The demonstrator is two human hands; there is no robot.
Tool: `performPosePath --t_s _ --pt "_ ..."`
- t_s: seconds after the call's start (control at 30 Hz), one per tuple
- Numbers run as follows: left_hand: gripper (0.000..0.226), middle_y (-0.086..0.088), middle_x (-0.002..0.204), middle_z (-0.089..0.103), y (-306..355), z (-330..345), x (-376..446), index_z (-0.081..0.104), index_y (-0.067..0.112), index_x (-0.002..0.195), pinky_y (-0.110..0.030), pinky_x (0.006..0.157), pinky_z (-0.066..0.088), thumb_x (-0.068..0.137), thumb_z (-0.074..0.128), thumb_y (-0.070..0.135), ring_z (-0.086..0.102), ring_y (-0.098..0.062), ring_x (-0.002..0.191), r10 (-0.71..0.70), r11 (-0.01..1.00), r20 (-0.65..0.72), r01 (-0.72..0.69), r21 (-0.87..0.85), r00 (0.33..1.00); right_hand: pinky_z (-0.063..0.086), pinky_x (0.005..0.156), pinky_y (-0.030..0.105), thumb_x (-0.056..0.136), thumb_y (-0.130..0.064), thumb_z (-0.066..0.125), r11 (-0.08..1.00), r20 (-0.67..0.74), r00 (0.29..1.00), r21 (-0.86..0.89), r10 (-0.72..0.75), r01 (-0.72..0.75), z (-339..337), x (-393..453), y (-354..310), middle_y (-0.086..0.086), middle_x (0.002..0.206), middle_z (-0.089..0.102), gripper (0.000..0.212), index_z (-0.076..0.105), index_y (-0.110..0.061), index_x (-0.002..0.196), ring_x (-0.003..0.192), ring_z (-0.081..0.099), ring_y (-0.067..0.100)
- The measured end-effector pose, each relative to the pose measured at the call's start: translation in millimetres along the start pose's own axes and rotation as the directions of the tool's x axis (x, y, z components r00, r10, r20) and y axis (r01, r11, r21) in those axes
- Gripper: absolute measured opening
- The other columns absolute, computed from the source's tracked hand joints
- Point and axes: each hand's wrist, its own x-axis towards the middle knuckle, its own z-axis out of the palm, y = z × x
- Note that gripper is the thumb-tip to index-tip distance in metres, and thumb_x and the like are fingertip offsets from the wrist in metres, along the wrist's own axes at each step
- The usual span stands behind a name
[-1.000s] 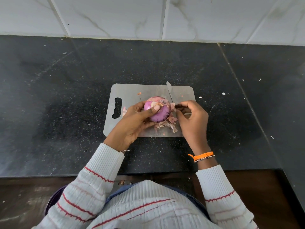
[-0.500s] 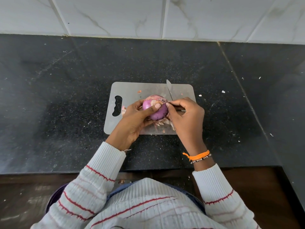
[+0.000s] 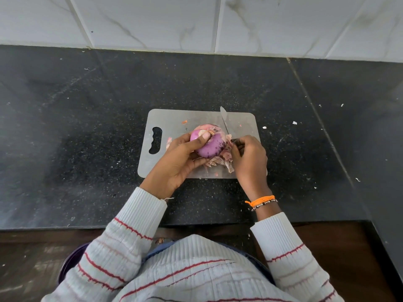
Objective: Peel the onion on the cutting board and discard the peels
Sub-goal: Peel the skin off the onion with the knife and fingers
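Left hand (image 3: 177,160): curled around one purple onion (image 3: 209,142), thumb pressed across its top, palm cupping its left side.
Right hand (image 3: 249,158): fingers curled around a knife (image 3: 225,121) handle, just right of the onion; blade pointed away toward the far board edge, tip just past it.
Onion: held low over the middle of the cutting board (image 3: 172,123); contact with the board could not be told.
Peels (image 3: 220,160): loose pinkish scraps heaped under and right of the onion; number too tangled to count.
Board edges: near edge partly hidden by both wrists; handle slot at left, uncovered.
Room: dark countertop (image 3: 87,118) open on every side of the board, white tiled wall (image 3: 152,20) behind.
Count: one onion, one knife, one board, two hands.
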Motion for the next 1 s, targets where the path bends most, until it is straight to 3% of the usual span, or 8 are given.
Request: performPosePath --t_s 0.17,0.27,0.4,0.5,0.73,0.8,0.87,1.0 --pt "0.058 -0.015 0.106 0.066 1.4 1.4 -1.6 0.055 0.003 0.119 -0.036 0.083 0.054 0.067 0.065 0.027 0.064 -0.026 0.099 0.026 0.999 0.016 -0.025 -0.044 1.0 0.044 0.067 0.034 0.089 -0.01 0.058 1.0 0.017 1.0 -0.03 0.008 -0.007 1.3 -0.8 2.1 0.01 0.09 0.064 0.007 0.062 -0.004 0.092 0.081 0.059 0.024" --pt "0.059 -0.013 0.105 0.066 1.1 0.8 -0.2 0.054 0.005 0.12 -0.035 0.083 0.054 0.066 0.066 0.027 0.064 -0.023 0.096 0.045 0.998 0.019 -0.044 -0.04 0.999 0.054 0.074 0.041 0.087 -0.002 0.058 0.996 -0.014 1.0 0.086 -0.018 0.02 -0.7 -0.8 0.4 0.009 0.09 0.068 0.011 0.066 -0.004 0.095 0.082 0.063 0.022" --pt "0.061 -0.015 0.114 0.064 -0.2 -1.2 1.0 0.053 0.006 0.123 -0.036 0.084 0.054 0.066 0.069 0.023 0.063 -0.026 0.103 0.052 0.999 0.003 -0.052 -0.001 0.999 0.054 0.075 0.018 0.089 -0.007 0.059 0.945 -0.066 0.997 0.321 -0.039 0.058 -12.2 -2.9 -18.5 -0.001 0.091 0.069 0.016 0.07 -0.005 0.101 0.083 0.066 0.006" --pt "0.046 -0.017 0.116 0.062 -1.1 -1.6 1.8 0.053 0.004 0.121 -0.033 0.081 0.056 0.078 0.066 0.013 0.064 -0.025 0.098 0.067 0.998 -0.001 -0.067 -0.006 0.998 0.053 0.068 0.014 0.087 -0.01 0.064 0.894 -0.028 0.999 0.446 -0.02 0.031 -16.7 -4.2 -30.5 -0.004 0.083 0.069 0.012 0.072 -0.006 0.095 0.077 0.067 0.001" --pt "0.063 -0.021 0.118 0.062 -2.1 -3.4 -0.2 0.053 0.006 0.123 -0.032 0.075 0.057 0.064 0.07 0.02 0.066 -0.026 0.094 0.057 0.998 -0.015 -0.056 0.041 0.998 0.052 0.065 0.011 0.083 -0.009 0.069 0.888 -0.019 0.999 0.459 -0.027 0.033 -15.8 -4.1 -30.3 0.0 0.079 0.07 0.01 0.073 -0.004 0.09 0.071 0.066 0.0" --pt "0.064 -0.019 0.117 0.063 -2.2 -3.9 -0.5 0.054 0.007 0.122 -0.035 0.079 0.056 0.062 0.071 0.022 0.066 -0.026 0.094 0.043 0.998 -0.019 -0.042 0.043 0.999 0.051 0.065 0.01 0.082 -0.008 0.07 0.894 -0.031 0.999 0.447 -0.033 0.044 -14.9 -3.4 -29.6 -0.002 0.077 0.068 0.008 0.073 -0.004 0.088 0.07 0.065 -0.001" --pt "0.062 -0.018 0.114 0.065 -2.7 -3.6 -1.0 0.056 0.009 0.119 -0.039 0.085 0.052 0.061 0.072 0.024 0.066 -0.024 0.091 0.03 0.998 -0.024 -0.029 0.053 0.999 0.05 0.064 0.01 0.081 -0.005 0.069 0.909 -0.058 0.997 0.41 -0.051 0.07 -13.5 -2.9 -28.1 -0.001 0.075 0.068 0.005 0.073 -0.003 0.084 0.068 0.064 0.002" --pt "0.05 -0.018 0.113 0.065 -2.8 -1.7 -0.9 0.057 0.007 0.116 -0.035 0.08 0.055 0.07 0.069 0.018 0.066 -0.022 0.088 0.043 0.998 -0.013 -0.043 0.036 0.999 0.052 0.063 0.013 0.083 -0.002 0.065 0.916 -0.083 0.994 0.388 -0.072 0.098 -13.6 -2.2 -25.5 0.003 0.076 0.069 0.007 0.072 -0.002 0.085 0.066 0.063 0.006"
